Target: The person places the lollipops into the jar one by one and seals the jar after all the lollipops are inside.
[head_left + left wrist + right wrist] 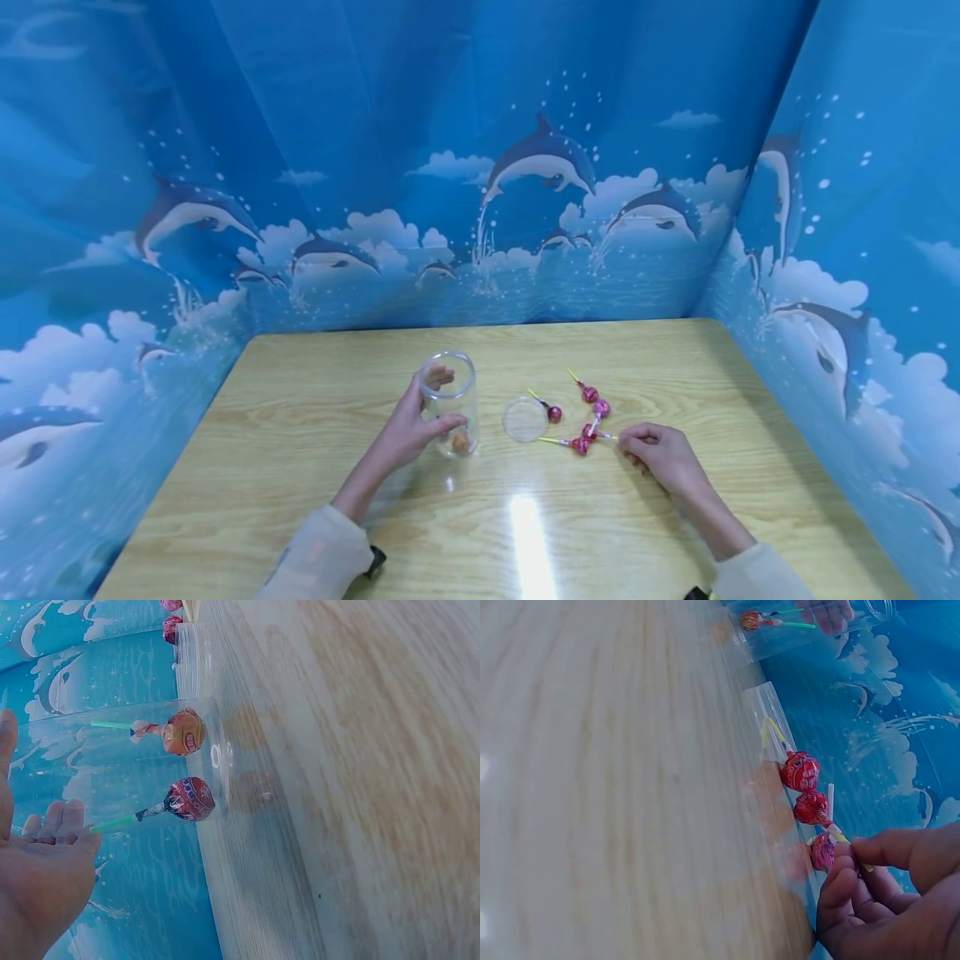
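Wooden table (pixel 225 483) | clear jar (pixel 468 390): two lollipops (pixel 190 799) | left grip (pixel 414 423) curled round it | right grip (pixel 662 454) pinching lollipop stick (pixel 611 437)

No legible word appears on any lollipop. Inside the jar (pixel 112 771), small lettering sits in a dark badge on the orange lollipop (pixel 182 731), and pale letters cross the dark red lollipop (pixel 190 799), both too blurred to read. Outside it, a red lollipop (pixel 801 772) bears pale marks, equally unreadable.
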The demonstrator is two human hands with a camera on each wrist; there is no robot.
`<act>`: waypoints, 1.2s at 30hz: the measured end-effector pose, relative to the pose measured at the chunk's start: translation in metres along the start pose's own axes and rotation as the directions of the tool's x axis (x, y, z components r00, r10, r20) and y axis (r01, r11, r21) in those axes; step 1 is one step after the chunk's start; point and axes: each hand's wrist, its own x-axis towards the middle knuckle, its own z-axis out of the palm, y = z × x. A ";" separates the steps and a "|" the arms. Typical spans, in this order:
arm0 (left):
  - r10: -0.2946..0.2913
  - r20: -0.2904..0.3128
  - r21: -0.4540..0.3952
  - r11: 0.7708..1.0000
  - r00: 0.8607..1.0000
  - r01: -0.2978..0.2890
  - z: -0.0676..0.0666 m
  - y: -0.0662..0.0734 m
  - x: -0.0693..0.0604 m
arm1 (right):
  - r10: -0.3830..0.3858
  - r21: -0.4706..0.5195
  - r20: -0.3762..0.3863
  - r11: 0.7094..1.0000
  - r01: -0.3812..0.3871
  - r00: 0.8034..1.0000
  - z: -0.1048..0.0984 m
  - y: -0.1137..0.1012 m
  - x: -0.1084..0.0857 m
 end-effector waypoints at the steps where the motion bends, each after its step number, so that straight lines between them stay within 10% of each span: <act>1: 0.000 0.001 0.001 1.000 1.000 0.000 0.000 0.000 0.000 | 0.005 0.020 0.004 1.000 -0.005 1.000 -0.002 0.001 0.000; 23: -0.010 0.004 -0.009 1.000 1.000 0.010 0.000 0.001 0.000 | -0.090 0.146 0.050 0.986 0.082 0.995 -0.048 -0.025 -0.016; 36: -0.012 0.002 0.001 1.000 1.000 0.012 -0.001 -0.001 0.001 | -0.236 0.377 0.105 0.909 0.181 0.966 -0.033 -0.063 -0.020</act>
